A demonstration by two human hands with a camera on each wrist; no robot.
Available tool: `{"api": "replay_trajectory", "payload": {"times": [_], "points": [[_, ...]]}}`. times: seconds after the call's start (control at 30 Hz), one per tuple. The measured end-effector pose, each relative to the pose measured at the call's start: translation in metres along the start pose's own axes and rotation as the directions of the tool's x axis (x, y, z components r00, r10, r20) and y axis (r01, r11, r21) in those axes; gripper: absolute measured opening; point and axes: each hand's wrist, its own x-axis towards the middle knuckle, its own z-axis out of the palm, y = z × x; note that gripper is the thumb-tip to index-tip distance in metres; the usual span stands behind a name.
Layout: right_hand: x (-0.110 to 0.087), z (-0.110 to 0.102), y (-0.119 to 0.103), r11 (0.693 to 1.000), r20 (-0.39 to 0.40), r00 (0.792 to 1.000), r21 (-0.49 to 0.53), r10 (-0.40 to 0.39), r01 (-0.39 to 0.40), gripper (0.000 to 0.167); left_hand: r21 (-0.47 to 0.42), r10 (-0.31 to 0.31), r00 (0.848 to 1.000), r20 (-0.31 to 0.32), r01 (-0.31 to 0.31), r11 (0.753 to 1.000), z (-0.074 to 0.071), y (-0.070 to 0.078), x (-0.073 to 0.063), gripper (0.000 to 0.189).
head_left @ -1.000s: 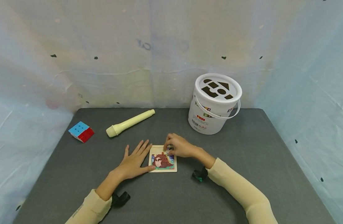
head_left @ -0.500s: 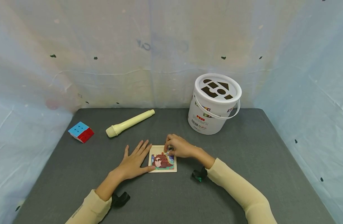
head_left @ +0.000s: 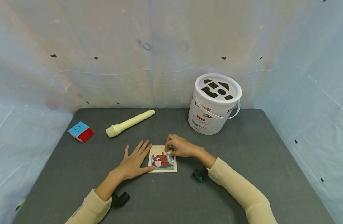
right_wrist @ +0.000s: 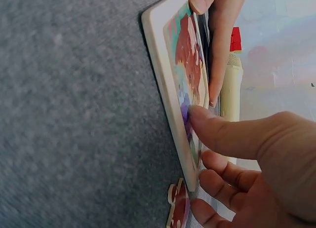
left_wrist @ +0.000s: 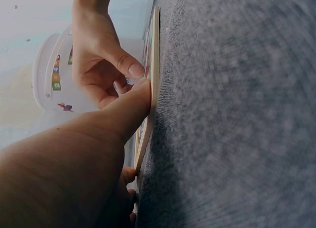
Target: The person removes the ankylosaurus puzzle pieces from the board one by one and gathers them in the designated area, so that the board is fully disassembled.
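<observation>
A small wooden jigsaw puzzle point(head_left: 162, 170) with a pale frame and a reddish-brown animal picture lies flat on the dark table. My left hand point(head_left: 134, 164) is spread palm down at its left side, thumb on the lower left corner and fingertips by the upper left edge. Over the upper right part, my right hand point(head_left: 180, 146) has curled fingers and pinches a puzzle piece at the picture's surface, mostly hidden by the fingers. In the right wrist view its thumb point(right_wrist: 207, 127) bears on a purple area. A loose red-brown piece point(right_wrist: 179, 208) lies just past the frame's edge.
A white lidded bucket point(head_left: 209, 115) with shape cut-outs and a handle stands at the back right. Behind my left hand lies a pale yellow toy microphone point(head_left: 129, 123). A blue and red puzzle cube point(head_left: 81, 132) sits near the left edge. Plastic sheeting surrounds the table.
My right fingertips have shifted very slightly right over the upper part of the puzzle. The left hand and the puzzle frame stay where they were.
</observation>
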Motion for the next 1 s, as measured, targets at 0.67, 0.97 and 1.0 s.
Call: {"api": "replay_trajectory", "payload": {"times": [0.67,0.97,1.0], "points": [[0.000,0.001,-0.001,0.999,-0.011,1.000,0.035,0.016,-0.016,0.035,-0.012,0.026,0.998,-0.049,-0.026,1.000,-0.009,0.010,-0.003,0.095],[-0.004,0.001,0.003,0.997,-0.050,0.999,0.083,-0.009,0.013,0.027,0.006,0.006,1.000,-0.006,-0.006,1.000,-0.011,0.011,-0.002,0.096],[-0.005,0.001,0.004,0.994,-0.070,0.997,0.108,-0.010,0.018,0.026,0.010,0.005,1.000,-0.004,-0.004,1.000,-0.011,0.011,-0.002,0.097]]}}
